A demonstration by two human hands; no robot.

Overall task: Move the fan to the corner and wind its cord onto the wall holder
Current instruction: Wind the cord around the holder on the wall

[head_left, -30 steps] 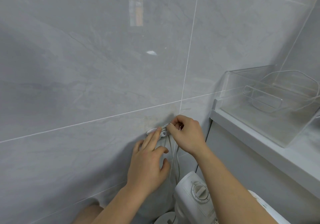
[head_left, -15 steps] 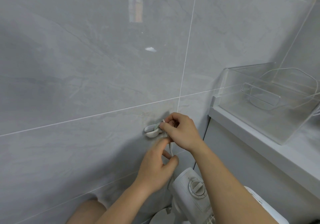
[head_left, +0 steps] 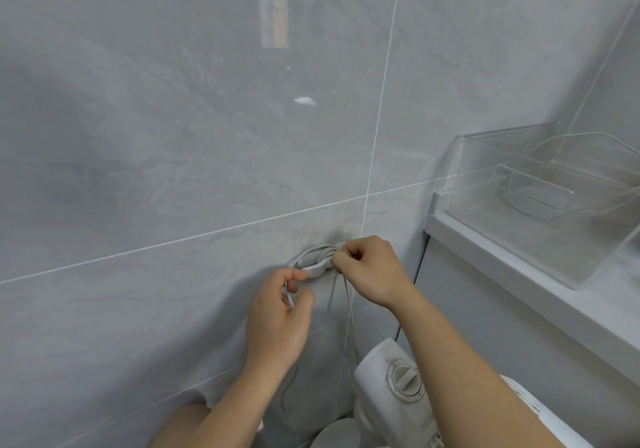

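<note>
Several loops of pale cord [head_left: 317, 252] wrap the wall holder [head_left: 316, 264] on the grey tiles. Right hand [head_left: 372, 271] pinches cord at the holder; left hand [head_left: 278, 321] grips a strand below. White fan [head_left: 398, 388] stands underneath, its dial markings unreadable.

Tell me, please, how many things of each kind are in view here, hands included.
Hands: 2 (left hand, right hand)
Fans: 1 (fan)
Cords: 1 (cord)
Wall holders: 1 (wall holder)
Clear bins: 1 (clear bin)
Total: 6
</note>
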